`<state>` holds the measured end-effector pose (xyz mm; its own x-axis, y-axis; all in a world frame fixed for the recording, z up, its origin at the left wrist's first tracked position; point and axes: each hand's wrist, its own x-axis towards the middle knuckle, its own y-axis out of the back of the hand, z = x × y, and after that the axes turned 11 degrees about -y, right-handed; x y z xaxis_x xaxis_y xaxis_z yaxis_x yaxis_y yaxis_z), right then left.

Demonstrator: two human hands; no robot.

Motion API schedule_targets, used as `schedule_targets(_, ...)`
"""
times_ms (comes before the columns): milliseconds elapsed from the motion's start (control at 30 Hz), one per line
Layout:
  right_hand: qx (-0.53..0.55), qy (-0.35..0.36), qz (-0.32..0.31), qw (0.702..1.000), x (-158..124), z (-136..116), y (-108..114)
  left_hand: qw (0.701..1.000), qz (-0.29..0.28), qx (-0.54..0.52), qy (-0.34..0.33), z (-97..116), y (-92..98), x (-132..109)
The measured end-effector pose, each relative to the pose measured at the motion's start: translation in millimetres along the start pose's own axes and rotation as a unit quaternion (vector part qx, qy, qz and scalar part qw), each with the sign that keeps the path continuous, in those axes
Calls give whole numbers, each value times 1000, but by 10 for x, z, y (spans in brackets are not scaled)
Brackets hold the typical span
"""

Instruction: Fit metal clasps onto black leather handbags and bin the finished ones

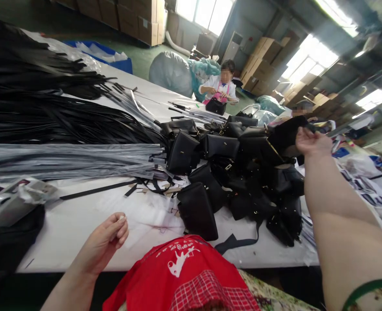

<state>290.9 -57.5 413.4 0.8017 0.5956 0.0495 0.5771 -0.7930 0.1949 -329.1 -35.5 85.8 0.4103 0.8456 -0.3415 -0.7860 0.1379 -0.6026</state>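
Observation:
My right hand [310, 141] reaches far over a heap of small black handbags [239, 172] and grips one black handbag [286, 134] at the top right of the heap. My left hand [108, 239] rests at the near edge of the white table [68, 224], fingers loosely curled together, next to a clear plastic sleeve [148, 214]. I cannot make out anything in it. A red apron [181, 276] covers my front.
Bundles of black straps [42, 112] and straps in clear wrapping [64, 160] fill the table's left side. A black bag and a packet [12, 203] lie at the near left. Two people work at the far end, one holding a bag [215, 106]. Cardboard boxes stand behind.

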Motion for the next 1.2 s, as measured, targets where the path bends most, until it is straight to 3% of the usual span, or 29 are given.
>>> schedule_targets(100,-55,63,68,994,-90,117,-122,1000,-11,10,1,3,-70,-14)
schedule_targets(200,-195,103,38,975,-467,740,-565,999,-27,18,6,16,-160,-14)
schedule_targets(300,-341,57,-88,934,-1004,1622,-1079,999,-44,25,5,42,-259,17)
schedule_targets(400,-455,5,-117,883,-1455,2363,-1419,998,-55,37,3,66,-353,50)
schedule_targets(467,-516,-36,-106,849,-1635,2676,-1520,997,-55,54,5,80,-413,54)
schedule_targets(567,-579,-81,-97,805,-1744,2894,-1548,994,-58,87,8,95,-504,28)
schedule_targets(700,-611,-81,-117,778,-1759,2841,-1504,992,-52,118,3,82,-585,-33)
schedule_targets(833,-612,-24,-129,780,-1844,2484,-1377,985,-49,167,11,51,-609,-84)
schedule_targets(900,-580,31,-147,801,-1966,2215,-1264,977,-53,207,15,71,-669,-106)
schedule_targets(967,-504,86,-168,842,-2143,1921,-1140,966,-62,251,-14,123,-809,-127)
schedule_targets(1067,-383,117,-180,898,-2466,1530,-1009,924,-127,337,-127,206,-1152,-154)
schedule_targets(1200,-328,117,-223,911,-2851,1283,-1032,834,-235,435,-243,200,-1618,-178)
